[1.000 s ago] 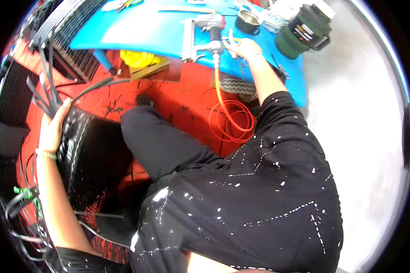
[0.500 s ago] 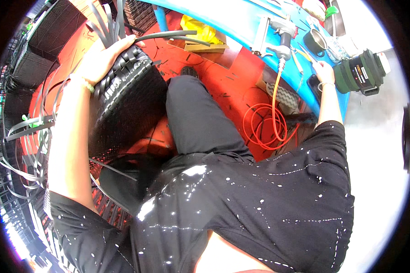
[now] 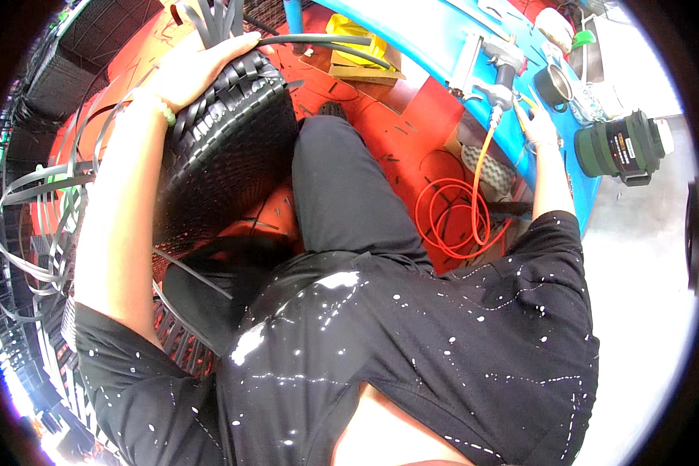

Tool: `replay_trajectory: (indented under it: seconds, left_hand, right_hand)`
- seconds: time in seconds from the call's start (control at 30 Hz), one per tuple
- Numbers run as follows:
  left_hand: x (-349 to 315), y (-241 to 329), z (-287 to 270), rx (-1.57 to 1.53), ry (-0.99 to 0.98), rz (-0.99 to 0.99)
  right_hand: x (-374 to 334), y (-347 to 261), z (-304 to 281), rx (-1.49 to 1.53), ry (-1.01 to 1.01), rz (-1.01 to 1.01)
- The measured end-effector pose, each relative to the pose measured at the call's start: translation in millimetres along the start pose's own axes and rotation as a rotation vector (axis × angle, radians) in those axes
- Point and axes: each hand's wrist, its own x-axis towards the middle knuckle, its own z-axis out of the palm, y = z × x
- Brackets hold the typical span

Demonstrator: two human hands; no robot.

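My left hand (image 3: 198,71) lies over the top edge of a black woven basket (image 3: 225,128), thumb and fingers wrapped across the weave. Loose dark flat strips (image 3: 219,23) stand up past that hand, and others (image 3: 326,40) stick out to its right. The basket leans beside my left leg. At the right, my right hand (image 3: 540,126) is over the blue table (image 3: 462,54), fingers apart, right by a thin orange-yellow tool (image 3: 529,102); whether it touches the tool is unclear. A grey air-powered tool (image 3: 505,74) lies left of this hand.
An orange air hose (image 3: 474,198) runs from the tool to coils on the red floor (image 3: 365,163), where strip scraps lie scattered. A metal cup (image 3: 552,84) and a dark green cylinder (image 3: 617,147) are at the right. Yellow material (image 3: 349,35) sits in a carton beyond my knee.
My right hand has shifted slightly left and down toward the orange-yellow tool. My left hand and the basket have moved a little up and right in the picture as the view shifted.
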Motion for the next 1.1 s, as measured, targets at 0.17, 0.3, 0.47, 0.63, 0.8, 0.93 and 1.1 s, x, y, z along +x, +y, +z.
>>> replay_trajectory:
  seconds: [0.17,0.3,0.47,0.63,0.8,0.93,1.1]
  left_hand:
    - [4,6,0,0.053,0.012,-0.005]
    - [21,-13,-12,0.089,-0.04,0.073]
    - [16,4,-7,0.011,0.048,-0.045]
    - [15,10,-9,-0.108,0.033,-0.037]
    - [21,13,-8,-0.03,0.039,0.009]
    - [18,1,-13,-0.075,0.006,-0.074]
    - [24,-8,-15,-0.112,0.046,-0.101]
  right_hand:
    - [-5,4,6,-0.042,0.033,-0.126]
    - [0,-6,10,0.097,0.097,-0.122]
    - [25,23,36,0.172,0.282,-0.136]
    - [-19,-23,-7,0.264,0.316,0.005]
    - [-18,-15,-7,0.282,0.445,0.016]
    - [7,11,-5,0.589,0.455,0.166]
    - [-46,-53,-78,1.629,-0.072,-0.09]
